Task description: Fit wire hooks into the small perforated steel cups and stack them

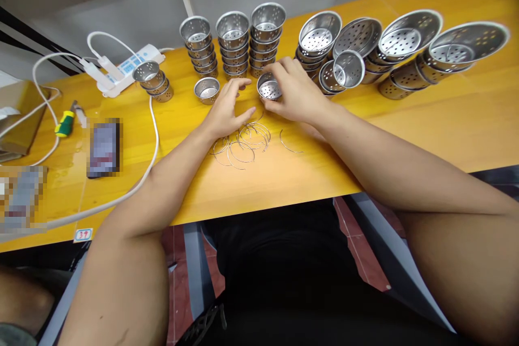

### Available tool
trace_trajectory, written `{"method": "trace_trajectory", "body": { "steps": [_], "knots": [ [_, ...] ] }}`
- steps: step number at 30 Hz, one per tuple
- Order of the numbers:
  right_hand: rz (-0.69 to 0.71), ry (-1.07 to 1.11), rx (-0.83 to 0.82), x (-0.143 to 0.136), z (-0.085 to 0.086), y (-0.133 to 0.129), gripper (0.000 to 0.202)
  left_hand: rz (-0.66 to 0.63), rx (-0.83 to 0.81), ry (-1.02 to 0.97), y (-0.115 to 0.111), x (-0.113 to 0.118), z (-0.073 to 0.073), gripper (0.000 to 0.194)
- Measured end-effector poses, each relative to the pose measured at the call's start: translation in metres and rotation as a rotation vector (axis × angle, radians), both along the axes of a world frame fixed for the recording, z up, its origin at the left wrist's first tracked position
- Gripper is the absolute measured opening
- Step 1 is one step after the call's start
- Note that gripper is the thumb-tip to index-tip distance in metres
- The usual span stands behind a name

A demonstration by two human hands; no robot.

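Note:
My right hand (295, 92) has its thumb and fingers around the rim of a small perforated metal cup (269, 87) standing on the yellow table (324, 167). To its left, my left hand (229, 111) is held with thumb and fingers apart and nothing between them. Another low metal cup (206, 90) stands just left of that hand. Several thin wire rings (247, 143) lie loosely in front of my hands, and a curved wire (290, 143) rests apart from them on the right.
Stacked perforated cups (233, 46) line the back, with wider stacks (409, 43) at the right. A smaller stack (153, 81) stands near a power strip (130, 70). Farther left are a phone (104, 148), a screwdriver (65, 123) and a white cable (154, 135).

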State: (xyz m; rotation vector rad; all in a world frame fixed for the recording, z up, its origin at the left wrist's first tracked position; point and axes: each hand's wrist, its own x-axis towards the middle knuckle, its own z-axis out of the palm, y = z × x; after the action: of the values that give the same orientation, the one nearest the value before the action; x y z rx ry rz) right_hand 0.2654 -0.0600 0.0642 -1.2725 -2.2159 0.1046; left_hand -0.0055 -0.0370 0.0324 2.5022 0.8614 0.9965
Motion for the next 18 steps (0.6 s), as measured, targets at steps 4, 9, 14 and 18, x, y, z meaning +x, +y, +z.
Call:
{"method": "trace_trajectory", "body": {
  "steps": [4, 9, 14, 18],
  "knots": [
    [-0.028, 0.004, -0.045, 0.0, 0.004, -0.002, 0.065, 0.008, 0.013, 0.031, -0.005, 0.003, 0.006, 0.062],
    [-0.02, 0.011, -0.01, 0.002, 0.013, -0.007, 0.068, 0.006, 0.025, 0.047, -0.005, 0.002, 0.008, 0.054],
    [-0.038, 0.026, 0.06, 0.002, 0.052, -0.028, 0.065, 0.002, 0.026, 0.054, -0.006, 0.001, 0.009, 0.052],
    [-0.122, 0.075, 0.22, 0.021, 0.092, -0.04, 0.076, -0.001, 0.027, 0.053, -0.006, 0.001, 0.01, 0.049]
  ]
}}
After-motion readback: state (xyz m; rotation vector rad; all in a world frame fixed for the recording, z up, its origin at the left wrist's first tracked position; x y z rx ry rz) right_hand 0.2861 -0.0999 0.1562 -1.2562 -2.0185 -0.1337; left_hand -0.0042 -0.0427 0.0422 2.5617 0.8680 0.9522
